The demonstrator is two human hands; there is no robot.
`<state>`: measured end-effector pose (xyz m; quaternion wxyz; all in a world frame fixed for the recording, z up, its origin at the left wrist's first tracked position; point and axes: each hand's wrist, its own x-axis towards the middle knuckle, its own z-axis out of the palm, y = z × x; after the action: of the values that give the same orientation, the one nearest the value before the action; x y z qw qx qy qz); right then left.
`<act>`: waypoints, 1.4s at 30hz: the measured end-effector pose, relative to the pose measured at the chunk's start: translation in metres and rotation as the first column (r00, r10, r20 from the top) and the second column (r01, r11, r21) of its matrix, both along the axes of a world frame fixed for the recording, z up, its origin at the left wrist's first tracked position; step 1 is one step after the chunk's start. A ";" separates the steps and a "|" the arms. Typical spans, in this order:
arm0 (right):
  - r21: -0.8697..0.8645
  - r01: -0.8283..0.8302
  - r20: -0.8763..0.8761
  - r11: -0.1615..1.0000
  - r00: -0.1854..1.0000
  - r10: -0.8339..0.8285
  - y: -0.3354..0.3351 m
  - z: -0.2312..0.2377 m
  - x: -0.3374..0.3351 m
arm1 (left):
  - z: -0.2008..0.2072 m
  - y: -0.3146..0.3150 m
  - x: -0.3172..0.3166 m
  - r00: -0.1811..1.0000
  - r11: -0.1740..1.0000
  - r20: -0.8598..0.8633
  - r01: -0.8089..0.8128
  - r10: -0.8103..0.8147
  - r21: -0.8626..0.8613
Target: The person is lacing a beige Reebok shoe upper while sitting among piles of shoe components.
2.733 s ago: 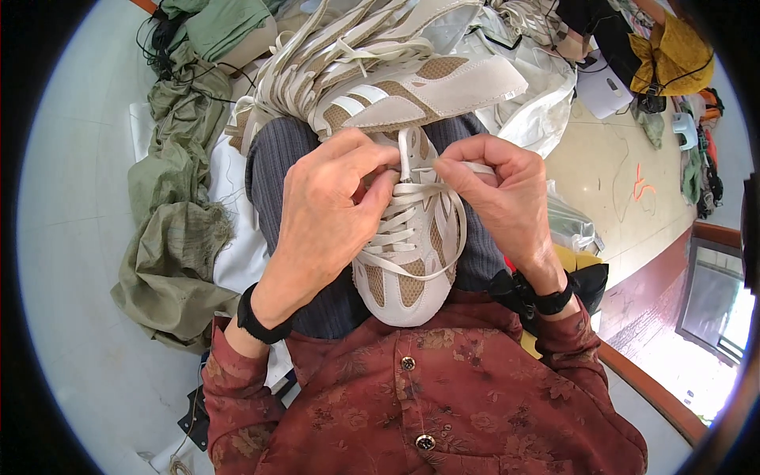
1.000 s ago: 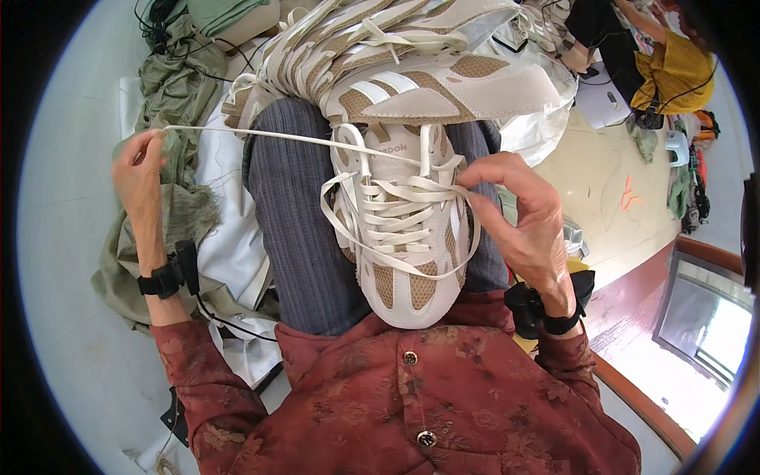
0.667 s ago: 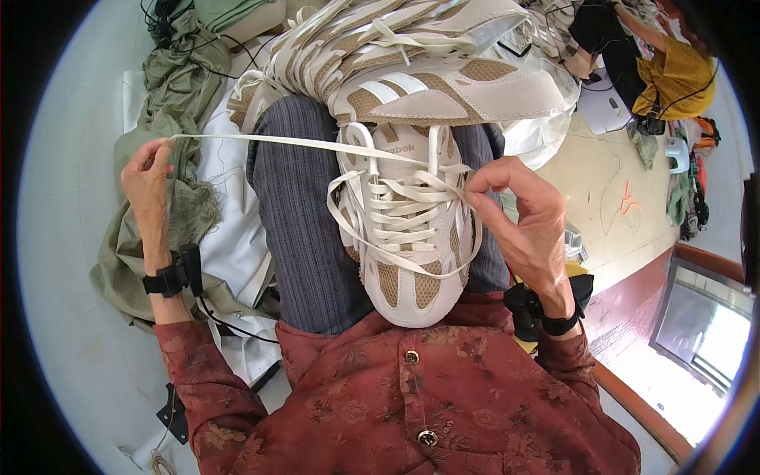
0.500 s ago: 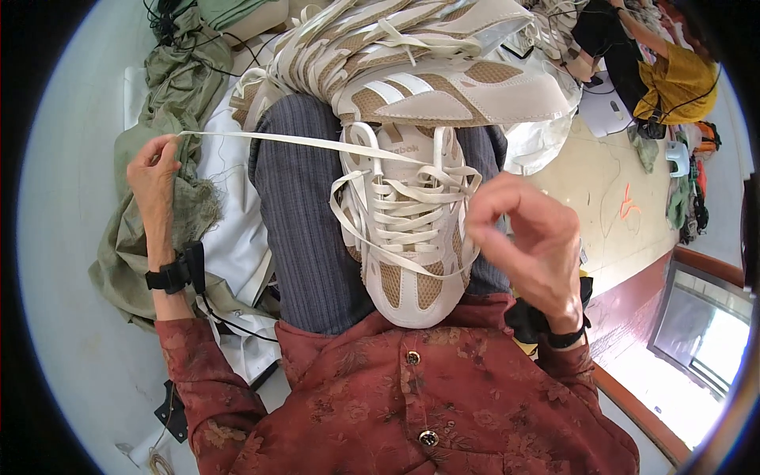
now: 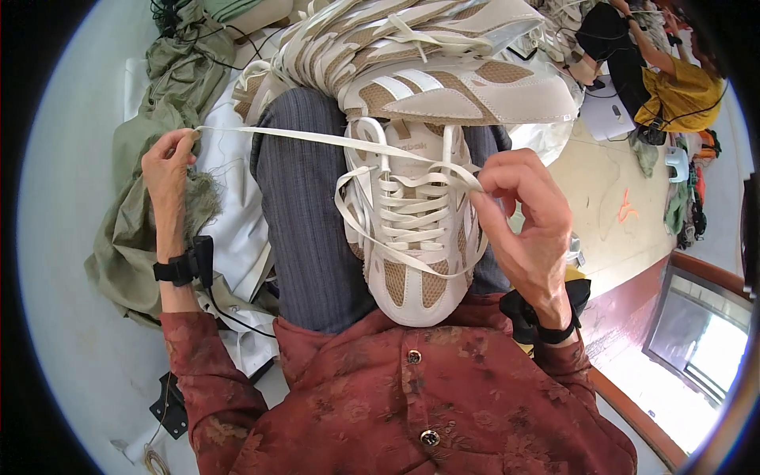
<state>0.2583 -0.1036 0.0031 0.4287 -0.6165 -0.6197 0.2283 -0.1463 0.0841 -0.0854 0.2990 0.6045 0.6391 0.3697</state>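
Note:
A cream and tan sneaker point(image 5: 412, 237) rests on my lap, toe toward me, over grey striped trousers point(image 5: 305, 222). My left hand point(image 5: 168, 162) is out to the left and pinches the end of a flat cream shoelace point(image 5: 317, 139), stretched taut from the shoe's top eyelets. My right hand point(image 5: 526, 218) is at the shoe's right side, fingers pinched on a loop of the lace near the upper eyelets. A loose loop of lace hangs across the toe.
A row of several matching sneakers point(image 5: 412, 47) lies beyond my knees. Olive cloth point(image 5: 150, 111) and white fabric point(image 5: 233, 206) are heaped on my left. Another person in a yellow top point(image 5: 685, 87) sits at the far right. A wooden edge point(image 5: 633, 412) runs along the lower right.
My left hand left the shoe and drew the lace end out to the left until taut. My right hand stayed at the shoe's right side, shifting its pinch on the lace.

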 end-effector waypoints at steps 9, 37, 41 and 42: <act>-0.175 -0.428 -0.248 0.887 0.891 0.381 -0.011 0.040 -0.021 | -0.002 -0.001 -0.002 1.000 1.000 0.012 -0.005 0.005 0.001; 0.058 -0.157 0.273 0.986 0.952 0.136 0.022 0.015 -0.017 | 0.003 -0.004 0.009 0.997 0.999 0.067 -0.041 0.042 -0.024; -0.162 -0.151 -0.125 0.975 0.983 0.131 0.028 0.015 -0.002 | 0.009 -0.004 0.003 0.999 1.000 0.045 -0.024 0.023 0.011; -0.230 -0.156 -0.302 0.961 0.950 0.082 0.028 0.013 0.002 | 0.009 -0.003 -0.002 0.999 1.000 0.040 -0.024 0.023 0.012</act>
<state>0.2604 -0.0760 0.0164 0.4186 -0.5870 -0.5525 0.4183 -0.1484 0.0807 -0.0761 0.3036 0.5912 0.6379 0.3891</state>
